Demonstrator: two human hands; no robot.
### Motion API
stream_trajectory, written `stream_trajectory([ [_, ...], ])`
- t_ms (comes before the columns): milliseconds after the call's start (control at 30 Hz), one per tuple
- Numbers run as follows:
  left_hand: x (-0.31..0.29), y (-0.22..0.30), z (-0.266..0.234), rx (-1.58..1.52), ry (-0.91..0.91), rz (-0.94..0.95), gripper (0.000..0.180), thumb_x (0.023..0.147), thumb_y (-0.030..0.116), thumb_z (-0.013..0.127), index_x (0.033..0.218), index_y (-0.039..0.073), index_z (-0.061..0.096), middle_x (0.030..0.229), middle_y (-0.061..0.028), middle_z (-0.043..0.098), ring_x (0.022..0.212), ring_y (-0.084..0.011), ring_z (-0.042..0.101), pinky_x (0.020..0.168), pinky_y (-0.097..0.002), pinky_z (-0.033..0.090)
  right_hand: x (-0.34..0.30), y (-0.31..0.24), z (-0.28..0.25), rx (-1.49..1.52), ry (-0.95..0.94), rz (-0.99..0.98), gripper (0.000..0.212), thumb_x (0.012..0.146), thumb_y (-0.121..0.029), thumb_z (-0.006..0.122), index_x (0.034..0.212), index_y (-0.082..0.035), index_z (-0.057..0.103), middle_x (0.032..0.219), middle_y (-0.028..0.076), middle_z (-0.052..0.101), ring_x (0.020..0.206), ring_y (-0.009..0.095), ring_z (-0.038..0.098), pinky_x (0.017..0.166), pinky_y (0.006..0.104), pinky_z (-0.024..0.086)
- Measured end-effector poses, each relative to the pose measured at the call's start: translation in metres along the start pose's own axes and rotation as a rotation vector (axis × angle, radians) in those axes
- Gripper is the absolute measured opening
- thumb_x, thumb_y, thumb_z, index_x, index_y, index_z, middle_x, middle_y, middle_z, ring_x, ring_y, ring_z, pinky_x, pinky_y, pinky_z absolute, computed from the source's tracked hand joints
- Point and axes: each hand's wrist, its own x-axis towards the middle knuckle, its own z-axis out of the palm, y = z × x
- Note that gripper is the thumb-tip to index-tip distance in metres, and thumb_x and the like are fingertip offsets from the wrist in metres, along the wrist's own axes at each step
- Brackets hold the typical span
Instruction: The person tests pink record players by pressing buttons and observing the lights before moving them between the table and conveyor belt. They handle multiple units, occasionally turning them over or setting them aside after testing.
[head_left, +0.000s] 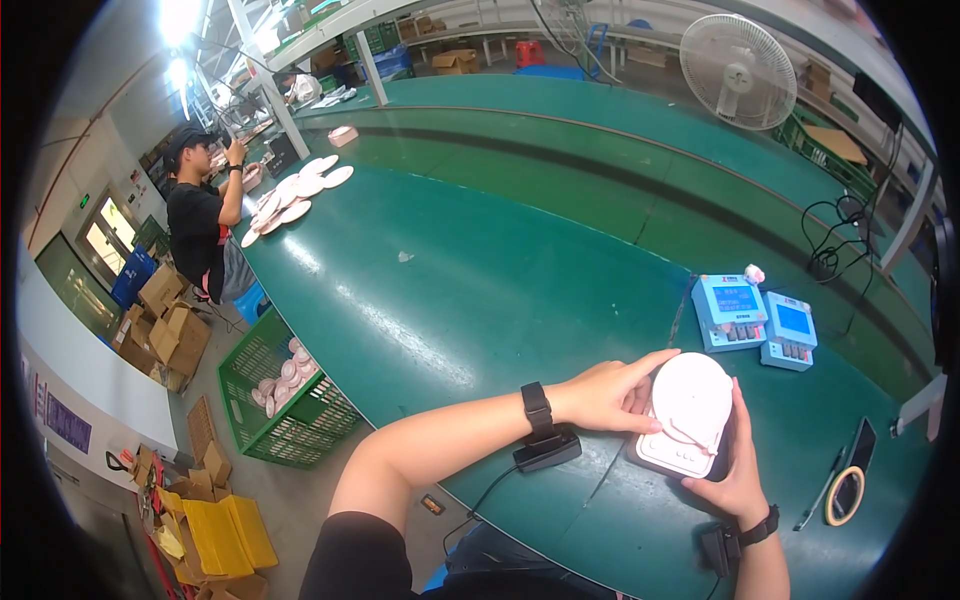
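Observation:
A small white device with a round disc-shaped top and a row of small buttons on its lower edge sits just over the green table, in front of me. My left hand grips it from the left, thumb and fingers at its side. On the right, my right hand is curled round its edge, the thumb at the lower corner. Whether the device rests on the table or is slightly lifted, I cannot tell. Beyond it stand two blue meters with screens and dark terminals.
To the right lie a tape roll, a pen and a dark flat object. Pale discs are heaped at the table's far left, near another person. A green crate of pale parts stands left. A fan is beyond.

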Motion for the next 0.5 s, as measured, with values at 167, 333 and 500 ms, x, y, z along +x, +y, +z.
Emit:
stream_trajectory([
  [167,0.0004,0.0006,-0.001,0.003,0.0,0.012,0.098,0.08,0.025,0.076,0.152,0.007,0.012,0.071,-0.0038,0.06,0.059,-0.012,0.058,0.058,-0.0252,0.047,-0.0008,0.0033,-0.0011,-0.032,0.011,-0.014,0.126,0.053,-0.02,0.084,0.152,-0.003,0.009,0.156,0.02,0.019,0.142,0.033,0.028,0.117,0.0422,0.022],
  [333,0.0006,-0.0019,0.0002,0.003,0.006,0.02,0.098,0.08,0.025,0.076,0.152,0.007,0.012,0.07,-0.0038,0.06,0.058,-0.012,0.058,0.057,-0.0253,0.047,-0.0002,0.0021,-0.0012,-0.031,0.01,-0.01,0.126,0.053,-0.02,0.084,0.152,-0.003,0.009,0.156,0.019,0.019,0.142,0.033,0.028,0.117,0.0422,0.022],
  [500,0.0001,-0.0012,0.0005,0.009,0.004,0.011,0.098,0.08,0.025,0.076,0.152,0.007,0.012,0.071,-0.0038,0.06,0.058,-0.0119,0.058,0.057,-0.0251,0.047,-0.0003,0.0028,-0.0005,-0.013,0.009,-0.015,0.126,0.053,-0.021,0.084,0.152,-0.003,0.009,0.156,0.019,0.019,0.142,0.033,0.027,0.117,0.0423,0.022],
])
